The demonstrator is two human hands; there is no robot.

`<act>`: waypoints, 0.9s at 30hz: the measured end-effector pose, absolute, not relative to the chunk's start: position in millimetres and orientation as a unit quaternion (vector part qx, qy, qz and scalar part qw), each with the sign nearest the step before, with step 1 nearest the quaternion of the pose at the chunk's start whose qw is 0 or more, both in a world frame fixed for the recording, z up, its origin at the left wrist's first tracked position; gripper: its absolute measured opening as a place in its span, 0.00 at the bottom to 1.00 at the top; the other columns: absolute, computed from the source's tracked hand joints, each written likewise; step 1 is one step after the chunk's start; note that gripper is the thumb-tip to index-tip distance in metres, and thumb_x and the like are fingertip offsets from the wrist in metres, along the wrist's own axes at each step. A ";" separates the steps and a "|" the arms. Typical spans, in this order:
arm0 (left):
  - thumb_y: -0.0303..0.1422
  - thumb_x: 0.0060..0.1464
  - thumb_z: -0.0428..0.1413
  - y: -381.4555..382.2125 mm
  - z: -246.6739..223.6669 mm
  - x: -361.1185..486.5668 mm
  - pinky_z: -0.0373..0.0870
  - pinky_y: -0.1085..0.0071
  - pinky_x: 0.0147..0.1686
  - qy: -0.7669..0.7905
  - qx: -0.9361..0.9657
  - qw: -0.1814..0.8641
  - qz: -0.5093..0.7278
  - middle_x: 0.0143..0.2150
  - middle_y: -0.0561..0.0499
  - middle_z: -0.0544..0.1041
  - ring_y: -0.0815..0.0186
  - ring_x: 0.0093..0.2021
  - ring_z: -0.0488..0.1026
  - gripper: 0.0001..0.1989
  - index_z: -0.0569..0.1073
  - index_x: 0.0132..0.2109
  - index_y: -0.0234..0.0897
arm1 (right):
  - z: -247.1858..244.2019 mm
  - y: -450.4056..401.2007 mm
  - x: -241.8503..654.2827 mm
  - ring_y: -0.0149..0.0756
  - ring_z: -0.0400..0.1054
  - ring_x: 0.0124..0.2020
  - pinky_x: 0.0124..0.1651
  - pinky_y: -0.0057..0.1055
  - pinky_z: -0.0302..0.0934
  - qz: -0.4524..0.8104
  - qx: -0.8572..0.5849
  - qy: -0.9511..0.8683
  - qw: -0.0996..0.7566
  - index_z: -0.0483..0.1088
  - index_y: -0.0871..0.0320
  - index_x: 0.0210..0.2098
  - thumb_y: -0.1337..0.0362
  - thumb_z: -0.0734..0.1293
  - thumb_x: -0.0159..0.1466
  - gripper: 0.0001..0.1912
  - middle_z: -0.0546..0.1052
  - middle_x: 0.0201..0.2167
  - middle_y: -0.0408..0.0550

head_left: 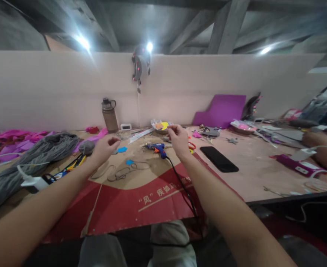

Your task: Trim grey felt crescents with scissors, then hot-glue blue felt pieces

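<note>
My left hand (105, 149) hovers above the table at left, fingers curled and fingertips together; anything held in them is too small to make out. My right hand (179, 140) is raised on the other side, thumb and fingers pinched, and what is between them cannot be seen. Between the hands lies a blue glue gun (158, 149) with a black cable. Nearer to me, a thin grey cord (121, 173) lies in loose loops beside a small blue star (129, 162). Another blue piece (122, 150) sits just right of my left hand. A grey yarn ball (86, 147) is left of it.
Grey yarn (45, 155) and pink and purple cloth (16, 142) are heaped at left. A bottle (109, 115) stands by the wall. A phone (219, 159) lies right of my right forearm. Another person's hand (319, 141) is at far right, near a purple power strip (296, 165).
</note>
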State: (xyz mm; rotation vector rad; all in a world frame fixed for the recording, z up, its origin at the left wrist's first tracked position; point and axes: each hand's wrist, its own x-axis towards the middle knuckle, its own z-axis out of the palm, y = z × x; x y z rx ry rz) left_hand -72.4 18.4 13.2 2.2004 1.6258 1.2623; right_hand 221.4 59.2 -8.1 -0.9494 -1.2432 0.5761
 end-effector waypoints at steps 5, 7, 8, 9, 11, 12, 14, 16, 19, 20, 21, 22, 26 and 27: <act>0.39 0.52 0.57 26.4 18.8 -55.9 0.65 0.71 0.33 0.530 0.698 0.145 0.459 0.32 0.50 0.77 0.66 0.31 0.70 0.12 0.77 0.38 0.35 | -8.6 61.9 229.8 0.30 0.66 0.27 0.33 0.29 0.62 0.251 -0.432 -0.538 0.679 0.69 0.59 0.36 0.60 0.63 0.57 0.10 0.73 0.28 0.43; 0.39 0.51 0.58 29.8 13.2 -60.2 0.65 0.71 0.33 0.528 0.693 0.149 0.467 0.32 0.50 0.77 0.66 0.31 0.70 0.12 0.77 0.38 0.35 | -13.5 62.2 226.5 0.31 0.65 0.26 0.32 0.30 0.62 0.247 -0.437 -0.559 0.660 0.70 0.59 0.35 0.62 0.63 0.57 0.09 0.72 0.27 0.43; 0.39 0.51 0.58 32.3 8.8 -64.5 0.65 0.71 0.33 0.530 0.691 0.147 0.469 0.31 0.50 0.77 0.66 0.31 0.70 0.12 0.77 0.37 0.35 | -16.4 62.1 224.3 0.31 0.65 0.26 0.32 0.30 0.61 0.243 -0.442 -0.572 0.647 0.70 0.59 0.34 0.63 0.63 0.56 0.08 0.72 0.27 0.43; 0.39 0.50 0.58 34.9 3.8 -69.7 0.65 0.71 0.33 0.535 0.687 0.145 0.470 0.30 0.51 0.76 0.67 0.30 0.70 0.12 0.77 0.37 0.34 | -19.2 61.8 222.0 0.31 0.66 0.27 0.33 0.30 0.61 0.236 -0.448 -0.585 0.633 0.70 0.59 0.34 0.63 0.63 0.56 0.08 0.73 0.27 0.43; 0.39 0.50 0.58 39.4 -7.2 -80.1 0.65 0.71 0.33 0.554 0.669 0.153 0.472 0.29 0.51 0.76 0.67 0.29 0.70 0.12 0.77 0.36 0.34 | -24.3 59.9 217.4 0.31 0.66 0.27 0.33 0.31 0.61 0.216 -0.458 -0.614 0.606 0.70 0.59 0.33 0.64 0.63 0.57 0.07 0.74 0.28 0.44; 0.39 0.49 0.58 40.5 -12.4 -84.3 0.65 0.71 0.33 0.564 0.661 0.161 0.468 0.30 0.50 0.77 0.67 0.30 0.70 0.12 0.77 0.36 0.34 | -26.3 58.3 215.0 0.31 0.66 0.27 0.33 0.31 0.60 0.208 -0.462 -0.628 0.591 0.70 0.59 0.33 0.64 0.64 0.57 0.06 0.74 0.28 0.44; 0.39 0.48 0.58 39.1 -20.4 -88.7 0.65 0.71 0.33 0.587 0.661 0.172 0.435 0.31 0.49 0.78 0.66 0.30 0.71 0.12 0.77 0.35 0.35 | -29.5 53.8 210.0 0.31 0.65 0.27 0.33 0.30 0.59 0.194 -0.472 -0.652 0.561 0.71 0.59 0.32 0.64 0.64 0.58 0.06 0.73 0.27 0.44; 0.39 0.48 0.58 33.6 -24.2 -87.7 0.65 0.70 0.32 0.611 0.686 0.175 0.355 0.29 0.50 0.78 0.65 0.29 0.71 0.11 0.78 0.33 0.35 | -32.0 47.4 203.9 0.31 0.65 0.26 0.32 0.30 0.59 0.190 -0.479 -0.674 0.529 0.72 0.59 0.33 0.64 0.64 0.59 0.06 0.73 0.26 0.43; 0.38 0.50 0.57 23.9 -24.7 -79.9 0.66 0.68 0.33 0.619 0.726 0.169 0.246 0.29 0.49 0.79 0.62 0.30 0.73 0.10 0.79 0.34 0.37 | -35.5 36.1 192.6 0.30 0.65 0.27 0.32 0.30 0.58 0.188 -0.456 -0.720 0.488 0.72 0.59 0.34 0.66 0.64 0.59 0.06 0.74 0.27 0.44; 0.38 0.50 0.56 21.7 -24.7 -77.0 0.66 0.68 0.35 0.606 0.743 0.171 0.226 0.31 0.49 0.80 0.61 0.32 0.74 0.10 0.79 0.34 0.38 | -36.7 32.4 188.7 0.30 0.65 0.27 0.33 0.29 0.58 0.188 -0.442 -0.738 0.474 0.72 0.59 0.34 0.67 0.64 0.59 0.05 0.75 0.27 0.44; 0.38 0.51 0.56 20.3 -25.0 -74.2 0.66 0.67 0.36 0.592 0.760 0.173 0.207 0.33 0.48 0.81 0.61 0.33 0.74 0.11 0.80 0.35 0.38 | -38.1 28.9 185.0 0.30 0.65 0.27 0.33 0.29 0.58 0.186 -0.430 -0.754 0.460 0.72 0.59 0.34 0.68 0.64 0.59 0.05 0.75 0.28 0.44; 0.38 0.52 0.55 19.6 -25.8 -71.9 0.66 0.67 0.37 0.577 0.777 0.167 0.190 0.34 0.48 0.81 0.61 0.34 0.74 0.11 0.80 0.36 0.38 | -39.5 25.7 181.5 0.30 0.64 0.27 0.33 0.29 0.58 0.187 -0.420 -0.768 0.445 0.72 0.59 0.33 0.69 0.64 0.59 0.05 0.75 0.28 0.44; 0.38 0.52 0.57 20.9 -33.2 -66.6 0.64 0.67 0.36 0.540 0.821 0.105 0.156 0.32 0.46 0.78 0.60 0.33 0.72 0.11 0.80 0.35 0.37 | -47.2 17.1 171.1 0.30 0.65 0.28 0.33 0.29 0.58 0.196 -0.400 -0.802 0.398 0.72 0.59 0.32 0.70 0.63 0.60 0.05 0.75 0.28 0.45; 0.38 0.52 0.57 21.3 -35.4 -65.9 0.64 0.67 0.35 0.536 0.825 0.098 0.154 0.31 0.46 0.78 0.60 0.33 0.71 0.11 0.80 0.34 0.36 | -49.2 15.8 169.3 0.30 0.65 0.29 0.33 0.29 0.58 0.195 -0.396 -0.809 0.389 0.72 0.59 0.32 0.70 0.63 0.61 0.05 0.75 0.28 0.45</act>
